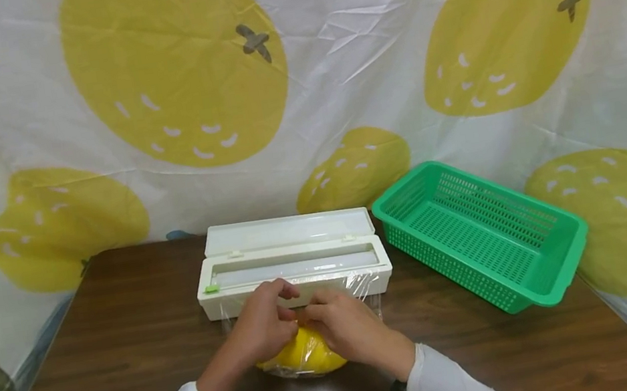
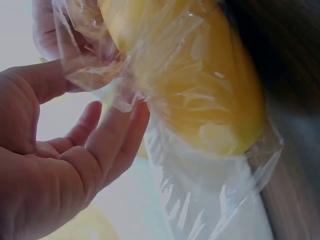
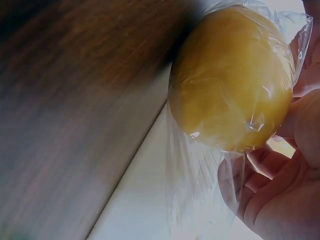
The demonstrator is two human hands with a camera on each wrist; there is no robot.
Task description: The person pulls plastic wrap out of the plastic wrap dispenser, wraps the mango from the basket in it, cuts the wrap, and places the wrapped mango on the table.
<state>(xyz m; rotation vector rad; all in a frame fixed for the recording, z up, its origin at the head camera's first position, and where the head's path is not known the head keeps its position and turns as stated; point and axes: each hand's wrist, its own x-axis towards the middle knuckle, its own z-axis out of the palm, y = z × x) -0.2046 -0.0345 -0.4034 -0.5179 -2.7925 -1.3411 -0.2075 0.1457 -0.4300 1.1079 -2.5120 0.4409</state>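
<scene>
The yellow oblong fruit [image 1: 307, 357], under clear film [image 1: 359, 285], lies on the person's side of the white film dispenser [image 1: 291, 251], its long axis running left to right, roughly along the dispenser's length, with a rounded end toward either side; the bench [image 1: 127, 331] is dark wood-grained, a lemon-printed cloth [image 1: 340, 49] hangs behind, and a green basket [image 1: 479, 245] sits angled to the right; the left hand [image 1: 262, 325] has curved fingers, index and thumb apart, touching the film, though I cannot tell whether they pinch it; the right hand [image 1: 350, 326] curls its fingers on the film beside the fruit.
</scene>
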